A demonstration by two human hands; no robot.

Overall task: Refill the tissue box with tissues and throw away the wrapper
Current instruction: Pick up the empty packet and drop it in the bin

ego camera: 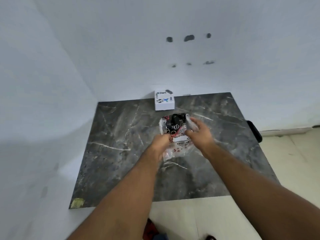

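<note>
I see the tissue pack (pixel 174 134) mid-table, blurred and partly hidden by both hands: left hand (pixel 160 142) pinches its plastic wrapper, right hand (pixel 199 131) grips its right side. A white box (pixel 164 100) stands just behind, by the wall; bare dark marble table (pixel 121 153) surrounds them

Dark grey marble-look slab (pixel 121 153) lying on pale floor (pixel 207 219), pushed against white wall. White printed box (pixel 164 103) on slab's far edge, touching wall. Yellowish patch (pixel 78 203) at slab's near-left corner.
</note>
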